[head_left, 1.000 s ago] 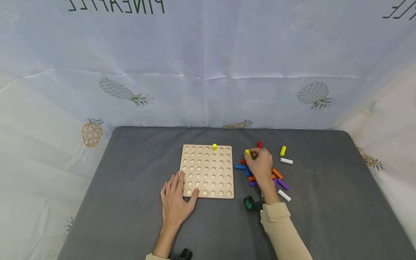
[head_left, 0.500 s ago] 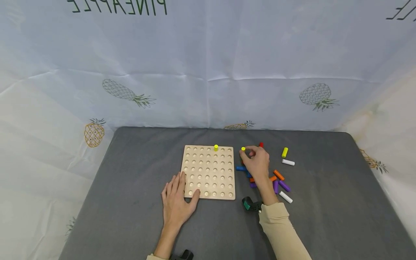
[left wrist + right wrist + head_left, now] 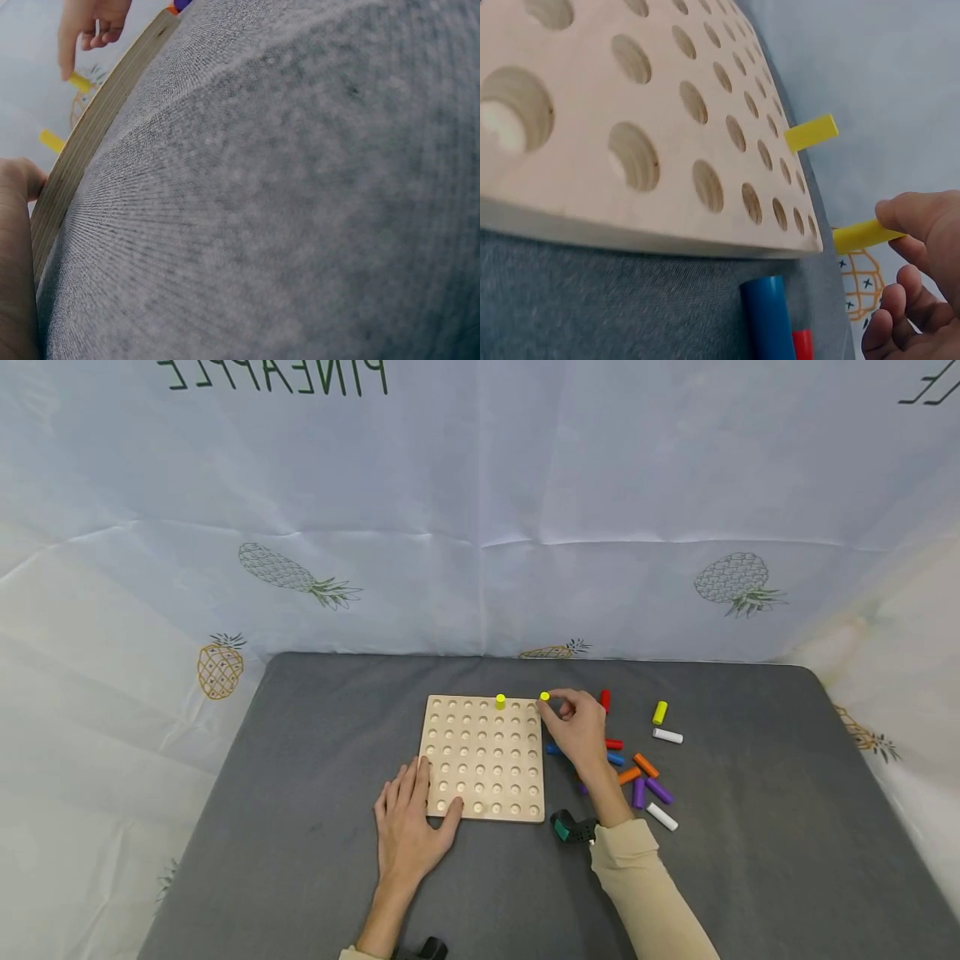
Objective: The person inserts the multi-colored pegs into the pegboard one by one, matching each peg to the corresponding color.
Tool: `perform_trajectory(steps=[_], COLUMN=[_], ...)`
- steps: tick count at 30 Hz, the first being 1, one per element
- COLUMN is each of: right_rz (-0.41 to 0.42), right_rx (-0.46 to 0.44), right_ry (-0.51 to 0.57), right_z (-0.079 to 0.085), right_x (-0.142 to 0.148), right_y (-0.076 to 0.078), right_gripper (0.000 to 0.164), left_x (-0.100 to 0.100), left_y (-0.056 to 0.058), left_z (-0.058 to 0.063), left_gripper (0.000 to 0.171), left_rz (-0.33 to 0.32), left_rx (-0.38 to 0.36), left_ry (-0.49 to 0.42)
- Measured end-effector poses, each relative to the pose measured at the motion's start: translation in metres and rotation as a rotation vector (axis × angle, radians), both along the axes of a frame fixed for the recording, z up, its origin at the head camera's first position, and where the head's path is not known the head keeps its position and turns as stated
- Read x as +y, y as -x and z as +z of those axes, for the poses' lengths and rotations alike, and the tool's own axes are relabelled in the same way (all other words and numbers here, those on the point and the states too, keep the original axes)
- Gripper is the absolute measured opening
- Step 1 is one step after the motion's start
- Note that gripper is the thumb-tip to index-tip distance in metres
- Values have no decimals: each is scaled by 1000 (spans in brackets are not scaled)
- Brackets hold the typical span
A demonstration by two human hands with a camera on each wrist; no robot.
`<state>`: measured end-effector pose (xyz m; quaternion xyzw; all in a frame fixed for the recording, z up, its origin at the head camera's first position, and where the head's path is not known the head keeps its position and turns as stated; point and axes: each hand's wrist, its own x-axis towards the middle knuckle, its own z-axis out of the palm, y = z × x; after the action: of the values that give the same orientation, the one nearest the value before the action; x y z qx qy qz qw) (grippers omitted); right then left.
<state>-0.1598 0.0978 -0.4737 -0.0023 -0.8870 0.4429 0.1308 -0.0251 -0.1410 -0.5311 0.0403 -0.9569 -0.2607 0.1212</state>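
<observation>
A square wooden pegboard with rows of round holes lies on the grey table. My left hand rests at its near left corner, fingers along the left edge and thumb at the front edge. One yellow peg stands upright in the far row. My right hand pinches another yellow peg between thumb and index finger. That held peg is by the board's far right corner; in the right wrist view its lower end appears just past the corner, outside the holes. The other right fingers are curled.
Loose pegs lie right of the board: red, blue, orange, purple, white and yellow. My right forearm partly covers the pile. A pineapple-print cloth hangs behind the table.
My right hand has moved left from above the loose pegs to the board's far right corner, carrying the yellow peg, now more upright. My left hand has stayed on the board.
</observation>
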Motion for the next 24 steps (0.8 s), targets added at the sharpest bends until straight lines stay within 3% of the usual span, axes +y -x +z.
perform_trajectory(steps=[16,24], right_rz=[127,145], right_rx=[-35,-89], right_ry=[73,66], right_z=[2,1], right_x=[-12,-21], right_y=[5,7], right_gripper=[26,24], left_x=[-1,0], left_y=[-1,0], left_z=[0,-1], left_gripper=[84,84], left_rz=[3,6], left_rx=[-4,-1], left_ry=[8,14])
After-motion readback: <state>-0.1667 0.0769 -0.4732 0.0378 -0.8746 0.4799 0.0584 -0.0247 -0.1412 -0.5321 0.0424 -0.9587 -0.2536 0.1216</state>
